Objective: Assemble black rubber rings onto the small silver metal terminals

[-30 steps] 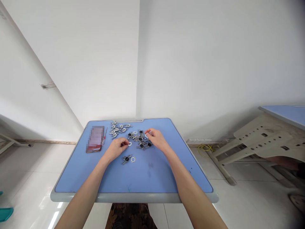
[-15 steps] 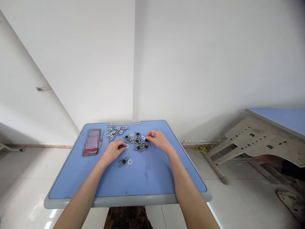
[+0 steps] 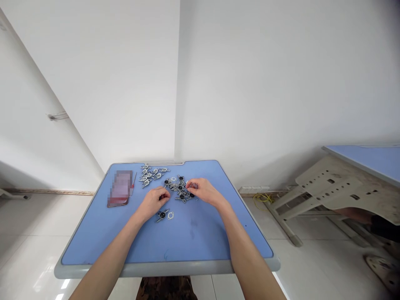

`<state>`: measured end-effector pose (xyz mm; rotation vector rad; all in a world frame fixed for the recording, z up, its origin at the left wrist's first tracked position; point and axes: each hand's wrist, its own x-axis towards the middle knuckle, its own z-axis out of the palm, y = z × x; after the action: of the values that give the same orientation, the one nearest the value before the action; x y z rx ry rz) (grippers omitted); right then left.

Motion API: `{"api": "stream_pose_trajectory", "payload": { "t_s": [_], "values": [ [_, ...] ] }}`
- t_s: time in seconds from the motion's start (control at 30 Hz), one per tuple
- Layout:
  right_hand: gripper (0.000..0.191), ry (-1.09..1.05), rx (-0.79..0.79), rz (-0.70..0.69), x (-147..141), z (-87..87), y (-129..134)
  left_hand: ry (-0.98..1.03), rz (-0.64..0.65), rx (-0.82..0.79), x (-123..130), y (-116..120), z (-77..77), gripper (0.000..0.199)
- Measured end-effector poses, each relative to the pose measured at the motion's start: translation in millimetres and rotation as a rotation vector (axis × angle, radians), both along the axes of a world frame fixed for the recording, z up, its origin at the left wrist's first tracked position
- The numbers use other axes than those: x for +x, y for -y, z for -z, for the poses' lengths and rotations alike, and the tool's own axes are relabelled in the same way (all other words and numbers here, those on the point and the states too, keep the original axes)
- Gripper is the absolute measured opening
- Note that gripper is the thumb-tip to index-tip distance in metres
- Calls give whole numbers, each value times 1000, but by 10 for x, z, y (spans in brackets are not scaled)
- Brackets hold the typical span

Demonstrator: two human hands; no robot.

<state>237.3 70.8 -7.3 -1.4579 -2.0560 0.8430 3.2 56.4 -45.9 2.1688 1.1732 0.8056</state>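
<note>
My left hand (image 3: 154, 202) is over the left-middle of the blue table, thumb and fingers pressed together; whatever they pinch is hidden. My right hand (image 3: 204, 190) reaches over the right side of a pile of metal parts with round black centres (image 3: 182, 197), fingers curled around a small silver metal part (image 3: 194, 185), too small to name exactly. In front of my left hand, nearer to me, lies one such black-centred part (image 3: 162, 215). Beside it is a flat oval metal plate (image 3: 170, 215) with a large hole.
Several silver fork-shaped metal pieces (image 3: 152, 175) lie at the table's back left. Left of them are a thin screwdriver-like tool (image 3: 133, 183) and a phone (image 3: 120, 189). A second blue table (image 3: 371, 160) stands at right, with a yellow cable (image 3: 261, 201) on the floor.
My right hand has moved left and slightly down, onto the pile's right side. My left hand has shifted a little right, and the small plate by its fingertips no longer shows.
</note>
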Motion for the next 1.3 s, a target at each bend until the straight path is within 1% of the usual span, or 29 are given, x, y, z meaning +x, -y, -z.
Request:
{"api": "stream_pose_trajectory", "payload": {
  "t_s": [0.13, 0.3, 0.4, 0.57, 0.67, 0.77, 0.87, 0.93, 1.03, 1.1, 1.17, 1.3],
  "values": [
    [17, 47, -28, -44, -48, 5, 22, -28, -11, 8, 14, -11, 4, 10],
    [16, 127, 50, -97, -138, 43, 23, -23, -6, 15, 35, -24, -10, 10],
    [12, 115, 82, -84, -132, 35, 14, -12, -8, 20, 43, -30, -7, 9],
    [11, -105, 93, 117, -76, -11, -16, 18, -28, 27, 35, -34, -36, 9],
    [13, -230, 83, 177, -76, 6, -54, 63, -61, 45, -17, -19, -109, 10],
    [13, -318, 34, 188, -87, 56, -103, 109, -86, 23, -116, 10, -202, 12],
    [13, -420, -10, 184, -88, 79, -135, 116, -70, -55, -224, 44, -288, 16],
    [16, -481, -22, 185, -85, 61, -137, 101, -62, -102, -288, 70, -337, 17],
    [27, -545, -50, 188, -83, 4, -112, 64, -45, -168, -372, 125, -395, 17],
    [34, -580, -93, 190, -93, -30, -89, 37, -32, -204, -415, 173, -416, 17],
    [38, -616, -150, 188, -118, -52, -64, 22, -7, -233, -438, 224, -420, 18],
    [36, -657, -266, 150, -199, -63, -13, -19, 115, -314, -420, 309, -394, 33]
  ]
}}
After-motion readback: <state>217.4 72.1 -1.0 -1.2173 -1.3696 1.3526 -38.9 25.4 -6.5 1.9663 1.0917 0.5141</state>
